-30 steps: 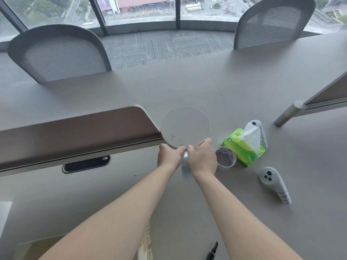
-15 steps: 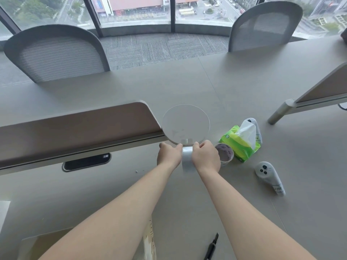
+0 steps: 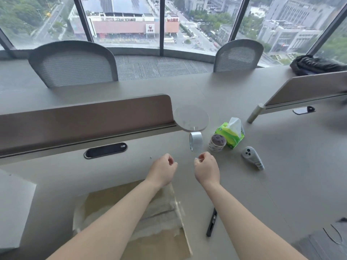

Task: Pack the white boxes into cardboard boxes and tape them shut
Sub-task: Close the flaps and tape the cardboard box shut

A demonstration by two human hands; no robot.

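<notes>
Beside the divider's end: the clear tape roll (image 3: 195,141) stands on its edge on the worktop (image 3: 293,181), just ahead of both hands and touched by neither. That puts it within easy reach for the next strip.
Left hand (image 3: 163,170): it hovers over the worktop with fingers curled toward the thumb. I cannot tell whether its grip holds anything.
Right hand (image 3: 206,168): thumb and forefinger are drawn together as if pinching. A clear strip would hardly show, so I cannot tell what the grip holds.
Cardboard box (image 3: 105,201): it lies under the forearms, close to the body, with pale wrinkled film across its top. That film is probably tape already laid over the seam.
White box (image 3: 15,212): it sits at the left edge, apart from the carton and not yet packed.
Black cutter or pen (image 3: 212,224): it lies right of the carton, handy for cutting tape.
Bystanders: a printed tape roll (image 3: 217,142), a green tissue pack (image 3: 230,135) and a white controller (image 3: 252,159) are grouped to the right.
Step, judged: sealing the carton.
</notes>
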